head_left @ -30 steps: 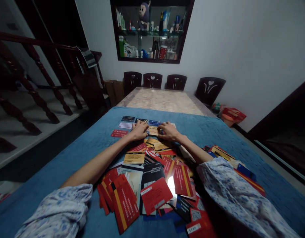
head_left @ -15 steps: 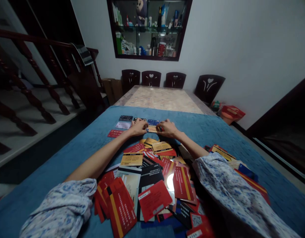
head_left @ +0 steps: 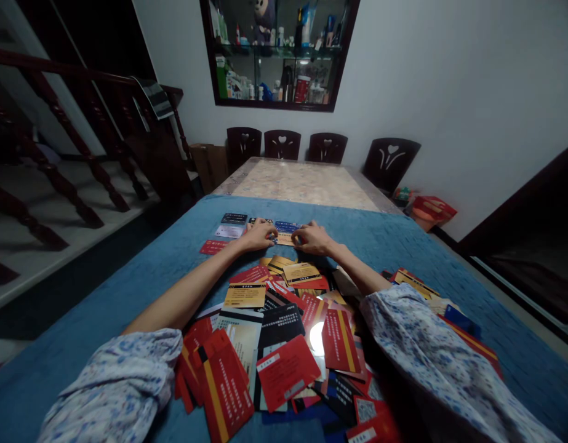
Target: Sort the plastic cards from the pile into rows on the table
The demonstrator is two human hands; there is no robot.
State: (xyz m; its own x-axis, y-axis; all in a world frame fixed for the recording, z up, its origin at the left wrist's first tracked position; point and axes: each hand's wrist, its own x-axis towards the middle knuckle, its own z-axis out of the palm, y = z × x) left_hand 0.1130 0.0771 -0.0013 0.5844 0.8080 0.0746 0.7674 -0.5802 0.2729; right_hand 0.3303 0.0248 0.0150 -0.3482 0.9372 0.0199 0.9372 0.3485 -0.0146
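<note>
A gold card (head_left: 284, 239) lies below a blue card (head_left: 286, 227) in the rows at the far side of the cloth. My left hand (head_left: 260, 235) has its fingers closed at the gold card's left end, and my right hand (head_left: 313, 239) pinches the right end. My fingers cover both ends. Left of my hands lie a black card (head_left: 234, 218), a white card (head_left: 229, 231) and a red card (head_left: 213, 247). Another dark card (head_left: 260, 220) is partly behind my left hand.
A loose heap of red, gold, black and silver cards (head_left: 288, 372) spreads between my forearms. More cards (head_left: 417, 284) lie beyond my right sleeve. Blue cloth (head_left: 173, 271) covers the near table; the patterned tabletop (head_left: 306, 181) shows past it, with chairs (head_left: 282, 145) behind.
My hands stay at the gold card with only slight finger shifts. The rows and the heap look the same; the view has tilted a little.
</note>
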